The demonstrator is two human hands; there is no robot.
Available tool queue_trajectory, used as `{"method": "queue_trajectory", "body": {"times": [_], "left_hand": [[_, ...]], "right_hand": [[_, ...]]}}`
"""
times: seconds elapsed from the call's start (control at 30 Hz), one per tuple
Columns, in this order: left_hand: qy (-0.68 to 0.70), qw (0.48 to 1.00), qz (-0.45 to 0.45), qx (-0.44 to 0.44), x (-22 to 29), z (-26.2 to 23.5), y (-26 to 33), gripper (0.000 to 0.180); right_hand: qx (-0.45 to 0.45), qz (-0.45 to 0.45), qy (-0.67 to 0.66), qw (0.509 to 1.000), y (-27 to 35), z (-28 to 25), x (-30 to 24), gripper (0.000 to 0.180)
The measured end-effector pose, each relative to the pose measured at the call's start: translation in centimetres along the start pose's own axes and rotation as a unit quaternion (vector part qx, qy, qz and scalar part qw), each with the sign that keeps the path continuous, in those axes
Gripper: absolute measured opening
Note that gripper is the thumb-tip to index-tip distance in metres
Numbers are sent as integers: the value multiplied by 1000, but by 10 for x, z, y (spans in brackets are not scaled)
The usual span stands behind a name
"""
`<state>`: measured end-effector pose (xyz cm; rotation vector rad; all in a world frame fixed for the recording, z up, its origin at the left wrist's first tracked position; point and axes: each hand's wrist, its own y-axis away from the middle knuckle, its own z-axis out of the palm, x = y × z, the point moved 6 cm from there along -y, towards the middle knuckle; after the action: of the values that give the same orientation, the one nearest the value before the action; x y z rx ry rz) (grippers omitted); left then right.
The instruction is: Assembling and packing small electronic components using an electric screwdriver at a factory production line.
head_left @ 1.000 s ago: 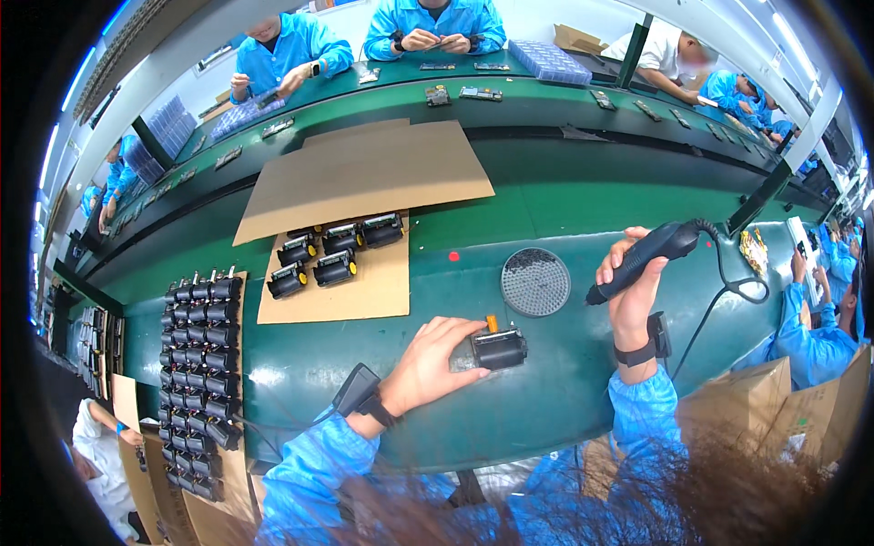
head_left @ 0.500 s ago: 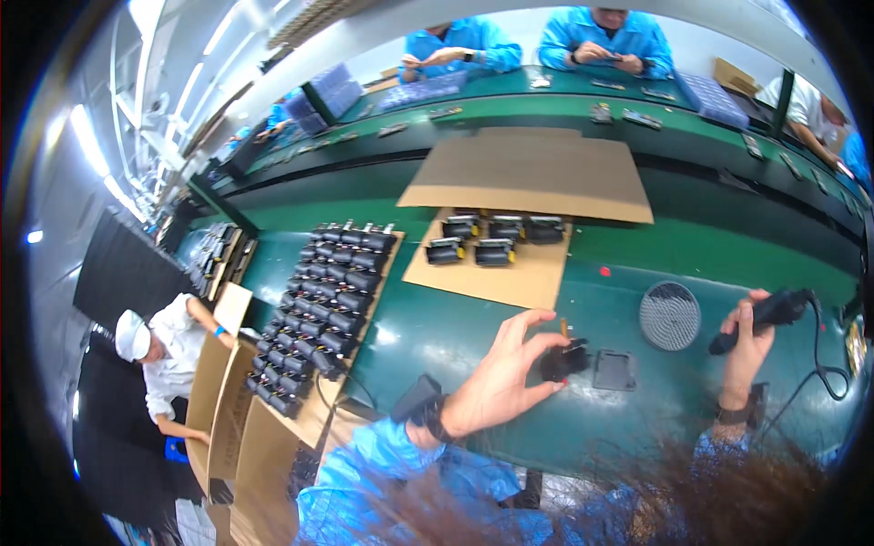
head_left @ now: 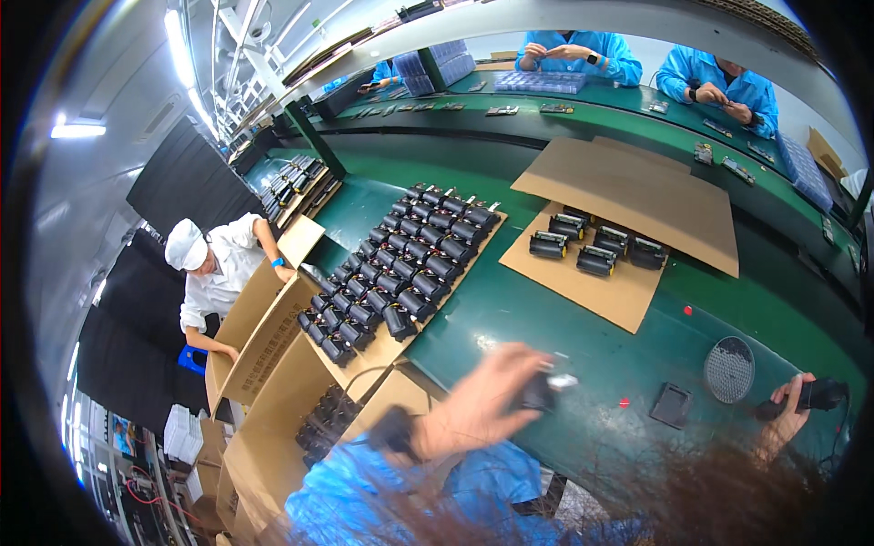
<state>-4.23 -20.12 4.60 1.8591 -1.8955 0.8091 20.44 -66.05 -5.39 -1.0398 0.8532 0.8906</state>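
Left hand point(head_left: 482, 400) near table edge point(head_left: 510, 455)

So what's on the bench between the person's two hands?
In the head view, between the left hand and right hand lie a small dark square pad and a round mesh disc.

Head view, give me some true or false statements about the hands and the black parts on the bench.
1. The left hand holds a small black part. True.
2. The right hand is empty. False: it grips a black handheld tool.
3. Rows of black parts lie on cardboard to the left. True.
4. The round mesh disc sits on the cardboard sheet. False: it lies on the green bench.
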Motion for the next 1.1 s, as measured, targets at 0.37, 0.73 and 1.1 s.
{"method": "queue_trajectory", "body": {"times": [0.37, 0.73, 1.1], "left_hand": [[-223, 911, -270, 218, -116, -119, 155, 62], [-348, 879, -212, 247, -143, -97, 127, 67], [-184, 975, 36, 119, -49, -17, -37, 62]], "right_hand": [[-12, 13, -10, 1000, 2, 3, -3, 15], [1, 13, -56, 998, -3, -9, -3, 15], [-42, 5, -73, 996, 12, 25, -25, 15]]}}
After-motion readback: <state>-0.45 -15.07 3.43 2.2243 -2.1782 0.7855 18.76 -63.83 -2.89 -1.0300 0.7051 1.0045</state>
